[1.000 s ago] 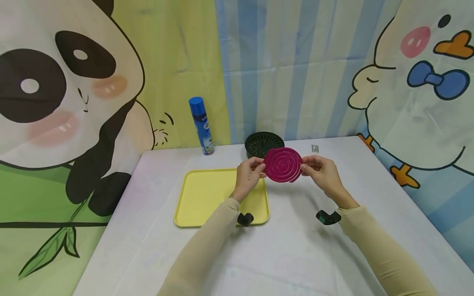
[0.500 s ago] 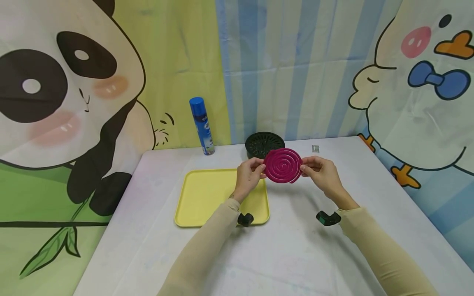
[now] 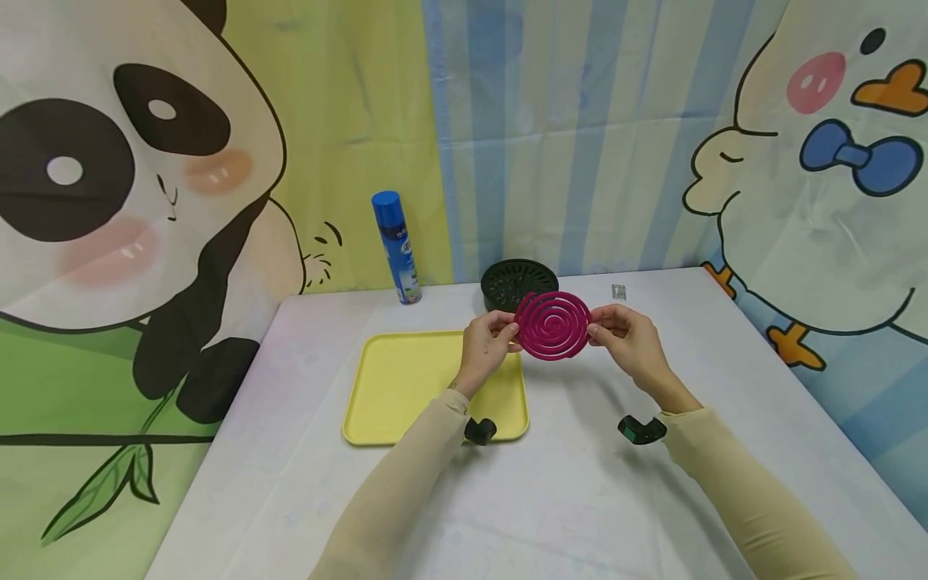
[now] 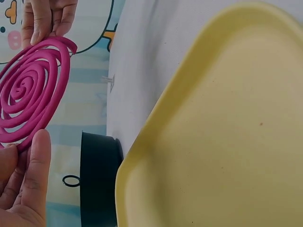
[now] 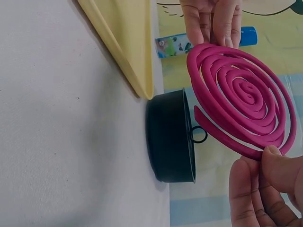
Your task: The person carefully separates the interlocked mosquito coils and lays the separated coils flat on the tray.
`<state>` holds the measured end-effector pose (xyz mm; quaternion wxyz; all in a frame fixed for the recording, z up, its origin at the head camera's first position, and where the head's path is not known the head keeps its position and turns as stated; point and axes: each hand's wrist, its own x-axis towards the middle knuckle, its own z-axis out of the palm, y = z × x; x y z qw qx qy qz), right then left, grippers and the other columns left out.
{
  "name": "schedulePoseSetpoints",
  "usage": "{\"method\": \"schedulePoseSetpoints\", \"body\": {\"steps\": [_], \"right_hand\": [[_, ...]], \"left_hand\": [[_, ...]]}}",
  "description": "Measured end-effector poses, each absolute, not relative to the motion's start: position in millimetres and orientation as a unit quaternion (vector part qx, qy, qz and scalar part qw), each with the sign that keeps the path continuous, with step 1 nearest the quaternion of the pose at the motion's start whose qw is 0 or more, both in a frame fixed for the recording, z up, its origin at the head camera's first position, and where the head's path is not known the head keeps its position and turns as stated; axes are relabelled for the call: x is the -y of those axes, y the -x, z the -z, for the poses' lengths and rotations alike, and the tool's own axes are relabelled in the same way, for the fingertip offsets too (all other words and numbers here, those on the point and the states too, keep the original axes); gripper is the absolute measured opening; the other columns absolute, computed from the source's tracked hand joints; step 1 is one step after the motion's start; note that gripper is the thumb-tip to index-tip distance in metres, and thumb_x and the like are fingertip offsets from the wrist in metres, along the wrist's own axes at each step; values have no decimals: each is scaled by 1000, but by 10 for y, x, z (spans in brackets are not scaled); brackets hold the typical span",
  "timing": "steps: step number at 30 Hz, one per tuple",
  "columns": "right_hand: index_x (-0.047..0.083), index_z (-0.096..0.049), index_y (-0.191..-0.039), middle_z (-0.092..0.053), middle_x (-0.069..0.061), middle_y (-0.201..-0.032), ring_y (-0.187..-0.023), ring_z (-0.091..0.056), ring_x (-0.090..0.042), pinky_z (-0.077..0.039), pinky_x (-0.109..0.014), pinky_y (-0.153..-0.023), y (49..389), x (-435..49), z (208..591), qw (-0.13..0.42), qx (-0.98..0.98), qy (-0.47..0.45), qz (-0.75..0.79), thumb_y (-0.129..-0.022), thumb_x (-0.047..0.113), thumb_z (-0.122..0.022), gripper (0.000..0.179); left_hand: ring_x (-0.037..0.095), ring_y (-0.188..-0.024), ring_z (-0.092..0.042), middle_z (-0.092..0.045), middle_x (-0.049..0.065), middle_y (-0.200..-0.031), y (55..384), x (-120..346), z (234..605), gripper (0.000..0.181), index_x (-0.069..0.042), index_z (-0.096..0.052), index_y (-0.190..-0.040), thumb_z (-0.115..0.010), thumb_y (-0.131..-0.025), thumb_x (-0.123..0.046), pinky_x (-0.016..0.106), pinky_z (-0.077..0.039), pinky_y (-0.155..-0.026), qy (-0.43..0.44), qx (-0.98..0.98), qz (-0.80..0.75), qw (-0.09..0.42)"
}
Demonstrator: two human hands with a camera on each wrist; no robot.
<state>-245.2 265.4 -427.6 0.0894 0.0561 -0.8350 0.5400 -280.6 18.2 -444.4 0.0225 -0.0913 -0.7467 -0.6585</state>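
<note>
A magenta mosquito coil (image 3: 553,325) is held up above the table between both hands, its flat spiral face towards the head camera. My left hand (image 3: 484,351) pinches its left edge between thumb and fingers. The opposite edge is pinched by my right hand (image 3: 632,345). Gaps show between the rings of the coil (image 5: 246,99) in the right wrist view, and its outer end hangs free. Behind the coil stands a round black tin (image 3: 513,279) with a slotted top, partly covered by it. The left wrist view shows a small ring on the tin's (image 4: 99,179) side.
A yellow tray (image 3: 406,387) lies on the white table (image 3: 565,499), partly under the left forearm. At the back left stands a blue spray can (image 3: 397,248). A small silvery packet (image 3: 619,292) lies near the back edge. A printed cloth (image 3: 536,137) hangs behind.
Gaps between the coil's rings have widened, and its outer end has shifted at the lower right. Both hands stay almost in place.
</note>
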Motion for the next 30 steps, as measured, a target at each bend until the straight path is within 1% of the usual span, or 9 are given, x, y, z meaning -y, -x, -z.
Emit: {"method": "schedulePoseSetpoints", "body": {"steps": [2, 5, 7, 12, 14, 16, 23, 30], "right_hand": [[0, -63, -123, -69, -22, -112, -88, -72, -16, -58, -16, -77, 2452, -2656, 4283, 92, 835, -58, -539, -98, 12, -67, 29], [0, -63, -123, -69, -22, -112, -89, -72, -20, -59, -17, -77, 2453, -2662, 4295, 96, 835, -61, -538, -98, 12, -67, 28], [-1, -63, -123, -69, -22, -112, -91, -72, -22, -59, -17, -78, 2455, -2662, 4301, 99, 836, -60, -536, -98, 10, -66, 28], [-1, -64, -121, -69, -22, -110, -88, -72, -17, -58, -16, -77, 2441, -2658, 4300, 110, 836, -62, -535, -97, 11, -67, 26], [0, -65, -119, -69, -21, -109, -86, -71, -13, -58, -16, -77, 2436, -2658, 4301, 114, 833, -64, -537, -97, 12, -68, 26], [1, -65, -119, -69, -20, -108, -85, -71, -12, -59, -17, -76, 2433, -2654, 4304, 117, 832, -62, -538, -96, 12, -68, 25], [2, -65, -119, -69, -18, -108, -85, -71, -12, -59, -17, -76, 2446, -2654, 4320, 114, 835, -53, -535, -97, 12, -68, 24], [1, -65, -118, -70, -20, -107, -86, -72, -16, -59, -16, -76, 2448, -2654, 4329, 110, 834, -57, -537, -96, 12, -69, 25]], "left_hand": [[17, -77, -73, -71, 15, -93, 2805, -184, 4446, 13, 1, -71, -108, -62, -99, -1, 46, -63, -76, 90, 746, 659, 21], [17, -76, -73, -71, 15, -93, 2803, -183, 4446, 13, 1, -71, -108, -62, -99, -1, 41, -64, -73, 89, 745, 660, 19], [16, -76, -73, -71, 15, -93, 2801, -183, 4444, 13, 0, -71, -108, -63, -99, -1, 40, -64, -73, 88, 744, 662, 16], [16, -77, -73, -71, 14, -94, 2804, -180, 4449, 13, -1, -71, -109, -63, -99, -4, 41, -63, -74, 84, 739, 668, 4], [16, -77, -73, -71, 13, -94, 2806, -179, 4451, 13, -1, -71, -109, -63, -99, -4, 39, -64, -73, 82, 739, 669, 0], [16, -78, -73, -71, 13, -94, 2807, -179, 4452, 13, -1, -71, -109, -64, -99, -5, 38, -64, -72, 81, 739, 668, -1], [16, -80, -73, -71, 14, -95, 2804, -181, 4446, 12, -1, -70, -108, -63, -99, -3, 46, -63, -77, 85, 739, 669, 10], [18, -84, -74, -70, 15, -98, 2797, -192, 4463, 10, -1, -69, -106, -63, -99, -3, 47, -62, -79, 93, 737, 669, 22]]}}
